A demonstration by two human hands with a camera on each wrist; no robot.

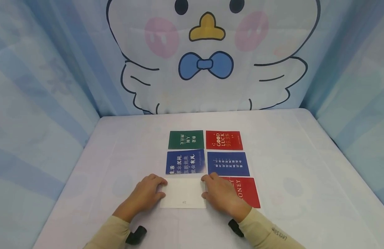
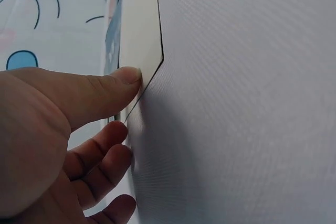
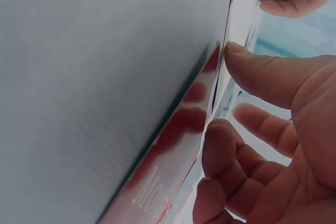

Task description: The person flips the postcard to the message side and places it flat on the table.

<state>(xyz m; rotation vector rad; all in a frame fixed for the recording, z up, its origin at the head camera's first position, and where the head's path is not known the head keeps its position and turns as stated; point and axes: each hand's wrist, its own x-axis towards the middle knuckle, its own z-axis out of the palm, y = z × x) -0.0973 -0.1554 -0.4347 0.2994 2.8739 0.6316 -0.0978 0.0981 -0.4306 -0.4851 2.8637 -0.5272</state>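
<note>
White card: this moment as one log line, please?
white card: on table | left hand: touching its left edge | right hand: touching its right edge, partly covering nearer red card

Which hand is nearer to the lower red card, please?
Right. The right hand partly hides the red card; the left hand is across the white card from it.

Khaki sleeves, right one lettered; black wrist pieces

Far red card: "GOOD LUCK"; nr. red card: "MONEY" (pt. hidden).
</note>
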